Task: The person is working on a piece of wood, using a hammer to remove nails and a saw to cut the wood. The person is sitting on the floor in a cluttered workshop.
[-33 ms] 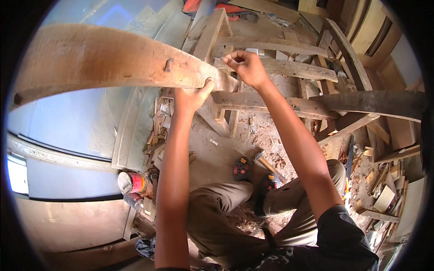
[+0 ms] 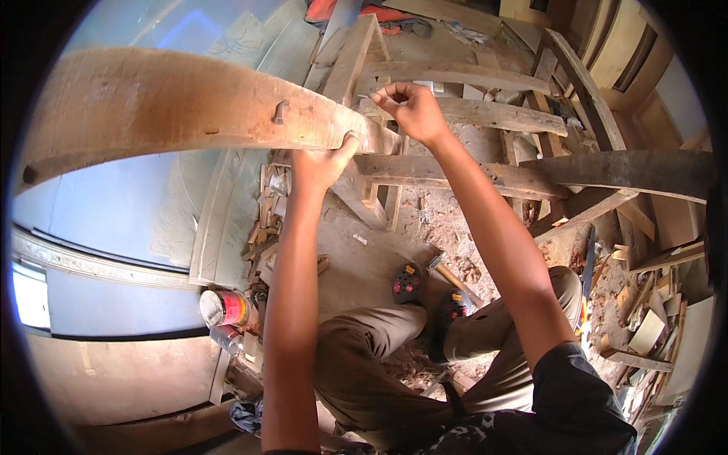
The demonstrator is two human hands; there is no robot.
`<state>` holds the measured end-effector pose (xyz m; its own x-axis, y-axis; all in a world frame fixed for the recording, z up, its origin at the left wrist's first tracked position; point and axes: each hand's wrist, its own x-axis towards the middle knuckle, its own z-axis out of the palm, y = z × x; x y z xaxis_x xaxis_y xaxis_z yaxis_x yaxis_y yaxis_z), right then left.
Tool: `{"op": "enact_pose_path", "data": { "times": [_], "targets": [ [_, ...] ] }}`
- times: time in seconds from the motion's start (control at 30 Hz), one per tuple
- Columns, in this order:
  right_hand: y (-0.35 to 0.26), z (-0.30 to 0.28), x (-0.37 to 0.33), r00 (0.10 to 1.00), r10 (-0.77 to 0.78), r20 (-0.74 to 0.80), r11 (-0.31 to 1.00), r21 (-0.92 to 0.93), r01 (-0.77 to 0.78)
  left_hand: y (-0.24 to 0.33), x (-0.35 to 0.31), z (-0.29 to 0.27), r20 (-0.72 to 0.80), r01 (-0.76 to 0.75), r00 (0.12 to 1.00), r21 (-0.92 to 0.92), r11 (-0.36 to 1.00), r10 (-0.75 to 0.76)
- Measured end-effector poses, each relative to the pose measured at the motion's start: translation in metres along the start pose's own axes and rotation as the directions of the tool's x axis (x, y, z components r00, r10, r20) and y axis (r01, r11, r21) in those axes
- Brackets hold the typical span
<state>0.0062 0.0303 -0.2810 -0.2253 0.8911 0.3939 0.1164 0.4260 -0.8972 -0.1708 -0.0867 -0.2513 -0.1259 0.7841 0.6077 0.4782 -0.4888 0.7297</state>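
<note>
A thick wooden plank [image 2: 182,102] runs from the upper left toward the middle. A bent metal nail or bolt [image 2: 280,112] sticks out of its face. My left hand [image 2: 324,159] grips the plank's lower edge, thumb on the near face, its other fingers hidden behind the wood. Just beyond the plank's far end, my right hand [image 2: 409,110] is raised with thumb and fingertips pinched together. A small, thin, greyish thing [image 2: 365,96] shows at those fingertips, too small to name.
A timber frame [image 2: 470,114] of several beams stands ahead and to the right. A hammer [image 2: 453,279] lies by my feet. Labelled can [image 2: 227,307] and plastic bottle [image 2: 226,339] stand at left. Wood scraps [image 2: 648,330] pile up at right, and shavings litter the floor.
</note>
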Motion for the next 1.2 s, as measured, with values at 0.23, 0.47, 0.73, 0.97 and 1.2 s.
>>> {"op": "enact_pose_path", "data": {
  "times": [0.23,0.47,0.73,0.97,1.2],
  "targets": [
    [0.045,-0.016,-0.055,0.995,0.086,-0.048,0.96,-0.263,-0.095,-0.003,0.001,-0.001,-0.012,-0.063,0.998,0.046,0.997,0.064],
    [0.018,-0.031,-0.126,0.966,0.163,0.199,0.949,-0.3,-0.098,-0.001,0.007,0.003,-0.071,-0.079,0.994,0.019,0.997,0.08],
    [0.023,-0.03,-0.117,0.977,0.168,0.135,0.941,-0.318,-0.118,0.0,0.006,0.0,-0.025,-0.072,0.997,0.04,0.997,0.073],
    [0.072,-0.031,-0.236,0.915,0.261,0.309,0.775,-0.632,-0.008,-0.003,0.006,0.001,-0.049,-0.059,0.997,0.062,0.996,0.062],
    [0.027,-0.016,-0.167,0.985,-0.137,0.109,0.907,-0.387,0.169,-0.004,0.004,0.001,-0.056,-0.043,0.997,0.062,0.997,0.047]
  ]
}}
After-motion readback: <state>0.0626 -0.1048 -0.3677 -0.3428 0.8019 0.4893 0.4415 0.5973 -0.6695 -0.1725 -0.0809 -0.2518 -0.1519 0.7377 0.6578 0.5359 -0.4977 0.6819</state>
